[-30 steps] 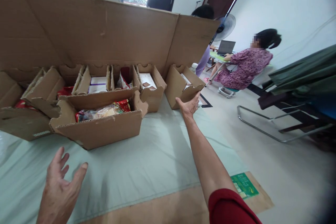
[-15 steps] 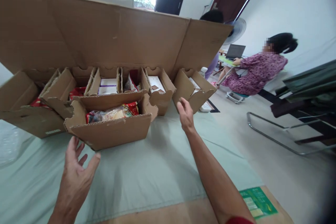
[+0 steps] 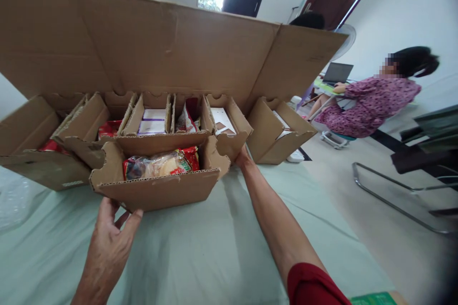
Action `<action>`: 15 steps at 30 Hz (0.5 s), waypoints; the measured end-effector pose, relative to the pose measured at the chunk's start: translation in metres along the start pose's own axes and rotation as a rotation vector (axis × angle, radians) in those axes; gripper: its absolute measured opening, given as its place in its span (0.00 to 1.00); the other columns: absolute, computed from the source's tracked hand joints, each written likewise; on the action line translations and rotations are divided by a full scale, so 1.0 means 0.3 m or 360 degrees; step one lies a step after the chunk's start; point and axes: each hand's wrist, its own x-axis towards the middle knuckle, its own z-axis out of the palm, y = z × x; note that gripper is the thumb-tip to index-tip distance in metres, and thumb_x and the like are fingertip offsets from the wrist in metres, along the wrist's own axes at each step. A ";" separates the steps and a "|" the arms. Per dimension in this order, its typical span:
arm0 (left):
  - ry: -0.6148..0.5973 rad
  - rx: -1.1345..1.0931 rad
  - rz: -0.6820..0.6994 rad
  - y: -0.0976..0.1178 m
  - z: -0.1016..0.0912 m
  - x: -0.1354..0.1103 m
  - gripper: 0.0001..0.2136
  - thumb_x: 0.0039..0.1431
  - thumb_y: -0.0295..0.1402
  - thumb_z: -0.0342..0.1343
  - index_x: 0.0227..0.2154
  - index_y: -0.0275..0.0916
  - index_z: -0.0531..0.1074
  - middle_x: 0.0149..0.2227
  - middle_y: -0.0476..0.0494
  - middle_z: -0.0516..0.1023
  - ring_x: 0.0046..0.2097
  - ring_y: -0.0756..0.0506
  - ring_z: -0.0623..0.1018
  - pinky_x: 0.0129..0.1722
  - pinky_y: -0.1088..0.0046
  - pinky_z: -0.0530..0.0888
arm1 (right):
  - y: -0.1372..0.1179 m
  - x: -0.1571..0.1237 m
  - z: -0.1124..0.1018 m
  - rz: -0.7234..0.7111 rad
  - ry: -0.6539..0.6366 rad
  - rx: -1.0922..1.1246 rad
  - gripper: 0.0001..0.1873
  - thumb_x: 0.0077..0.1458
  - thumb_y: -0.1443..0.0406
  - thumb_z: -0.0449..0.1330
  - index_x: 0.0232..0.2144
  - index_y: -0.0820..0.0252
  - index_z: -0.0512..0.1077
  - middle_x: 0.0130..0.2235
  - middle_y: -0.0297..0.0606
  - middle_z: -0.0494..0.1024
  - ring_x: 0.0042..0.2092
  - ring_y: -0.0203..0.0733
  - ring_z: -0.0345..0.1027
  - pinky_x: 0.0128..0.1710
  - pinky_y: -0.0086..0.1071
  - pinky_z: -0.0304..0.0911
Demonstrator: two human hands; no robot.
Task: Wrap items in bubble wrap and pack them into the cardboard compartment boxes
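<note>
Head view: front box [image 3: 157, 192] (brown cardboard) stands open

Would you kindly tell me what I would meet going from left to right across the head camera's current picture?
Clear plastic → left hand → snack bag → right hand → rightmost box → laptop.

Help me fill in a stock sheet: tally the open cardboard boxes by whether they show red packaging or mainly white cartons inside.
Boxes with red or part-red packets: 4 (back row's first box, second box, fourth box; also the front box)
Boxes with mainly white cartons: 3 (third box, fifth box, sixth box)
Total: 7
</note>
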 end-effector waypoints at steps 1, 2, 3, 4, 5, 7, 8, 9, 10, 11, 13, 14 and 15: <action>-0.0010 0.0006 0.0014 -0.003 0.001 0.000 0.28 0.51 0.43 0.65 0.55 0.44 0.67 0.54 0.42 0.73 0.59 0.36 0.72 0.61 0.53 0.72 | -0.007 -0.003 0.005 0.0032 -0.0004 0.0014 0.21 0.50 0.44 0.63 0.30 0.54 0.76 0.29 0.36 0.82 0.36 0.49 0.80 0.35 0.39 0.76; -0.0011 0.0006 0.0027 -0.007 0.003 0.001 0.27 0.52 0.42 0.64 0.55 0.44 0.66 0.53 0.42 0.73 0.59 0.36 0.73 0.61 0.53 0.72 | -0.013 -0.005 0.011 0.0065 -0.0004 0.0025 0.19 0.52 0.46 0.63 0.30 0.54 0.77 0.30 0.36 0.83 0.37 0.48 0.80 0.36 0.38 0.76; -0.0007 0.0002 0.0038 -0.010 0.006 0.002 0.27 0.52 0.42 0.64 0.55 0.44 0.66 0.53 0.42 0.73 0.58 0.36 0.73 0.61 0.52 0.72 | -0.019 -0.007 0.017 0.0094 0.0003 0.0032 0.18 0.53 0.47 0.62 0.30 0.54 0.77 0.31 0.36 0.83 0.37 0.47 0.80 0.37 0.38 0.76; -0.0005 -0.0001 0.0044 -0.012 0.010 0.003 0.27 0.52 0.42 0.64 0.55 0.44 0.66 0.54 0.41 0.73 0.59 0.36 0.73 0.61 0.52 0.72 | -0.025 -0.009 0.023 0.0113 0.0019 0.0032 0.17 0.54 0.48 0.62 0.30 0.54 0.77 0.31 0.36 0.83 0.37 0.47 0.80 0.37 0.38 0.75; -0.0007 0.0002 0.0046 -0.013 0.014 0.004 0.28 0.53 0.42 0.64 0.56 0.44 0.65 0.55 0.40 0.72 0.59 0.36 0.73 0.61 0.51 0.71 | -0.029 -0.011 0.029 0.0126 0.0044 0.0027 0.17 0.54 0.48 0.62 0.29 0.54 0.77 0.31 0.36 0.83 0.37 0.47 0.80 0.38 0.38 0.76; -0.0019 0.0007 0.0045 -0.011 0.018 0.003 0.29 0.53 0.41 0.63 0.58 0.43 0.64 0.57 0.38 0.71 0.61 0.34 0.71 0.62 0.48 0.70 | -0.039 -0.016 0.033 0.0144 0.0117 0.0007 0.16 0.53 0.49 0.64 0.29 0.54 0.76 0.31 0.37 0.84 0.38 0.49 0.80 0.38 0.40 0.76; -0.0019 0.0009 0.0040 -0.008 0.017 0.001 0.31 0.54 0.40 0.63 0.60 0.43 0.63 0.59 0.37 0.70 0.63 0.33 0.70 0.63 0.46 0.69 | -0.045 -0.021 0.030 0.0148 0.0167 -0.0006 0.17 0.53 0.49 0.64 0.29 0.54 0.76 0.31 0.37 0.84 0.38 0.49 0.79 0.39 0.41 0.76; -0.0013 0.0012 0.0038 -0.004 0.013 -0.005 0.33 0.54 0.40 0.62 0.63 0.43 0.61 0.62 0.35 0.69 0.65 0.33 0.68 0.64 0.44 0.67 | -0.053 -0.030 0.024 0.0149 0.0228 -0.0021 0.17 0.54 0.48 0.63 0.29 0.55 0.75 0.31 0.37 0.84 0.39 0.49 0.79 0.39 0.41 0.75; 0.0005 0.0019 0.0043 0.001 0.004 -0.013 0.35 0.55 0.40 0.62 0.65 0.44 0.58 0.64 0.34 0.66 0.67 0.32 0.66 0.65 0.43 0.65 | -0.061 -0.045 0.014 0.0146 0.0303 -0.0039 0.18 0.55 0.48 0.61 0.29 0.55 0.75 0.31 0.37 0.83 0.39 0.48 0.78 0.40 0.40 0.75; 0.0030 0.0034 0.0060 0.004 -0.009 -0.027 0.37 0.56 0.40 0.61 0.67 0.44 0.55 0.67 0.33 0.64 0.68 0.32 0.64 0.66 0.43 0.64 | -0.070 -0.068 0.000 0.0141 0.0389 -0.0061 0.19 0.57 0.48 0.59 0.28 0.56 0.74 0.30 0.37 0.82 0.39 0.46 0.78 0.39 0.39 0.74; 0.0053 0.0111 0.0121 0.007 -0.046 -0.067 0.38 0.58 0.39 0.60 0.70 0.43 0.51 0.70 0.31 0.59 0.70 0.32 0.62 0.67 0.44 0.62 | -0.082 -0.144 -0.032 0.0118 0.0570 -0.0125 0.20 0.57 0.47 0.56 0.26 0.55 0.71 0.27 0.35 0.79 0.37 0.44 0.77 0.38 0.36 0.72; 0.0041 0.0174 0.0161 0.006 -0.068 -0.093 0.37 0.60 0.39 0.59 0.70 0.43 0.51 0.70 0.31 0.59 0.70 0.33 0.62 0.67 0.45 0.63 | -0.083 -0.199 -0.048 0.0100 0.0641 -0.0167 0.19 0.56 0.47 0.57 0.25 0.55 0.69 0.26 0.34 0.77 0.35 0.43 0.76 0.36 0.35 0.71; 0.0009 0.0254 0.0203 0.001 -0.091 -0.121 0.36 0.61 0.38 0.58 0.70 0.43 0.53 0.70 0.32 0.59 0.70 0.33 0.63 0.67 0.46 0.63 | -0.080 -0.264 -0.062 0.0075 0.0683 -0.0213 0.18 0.53 0.48 0.59 0.24 0.54 0.69 0.25 0.33 0.76 0.34 0.42 0.75 0.34 0.35 0.69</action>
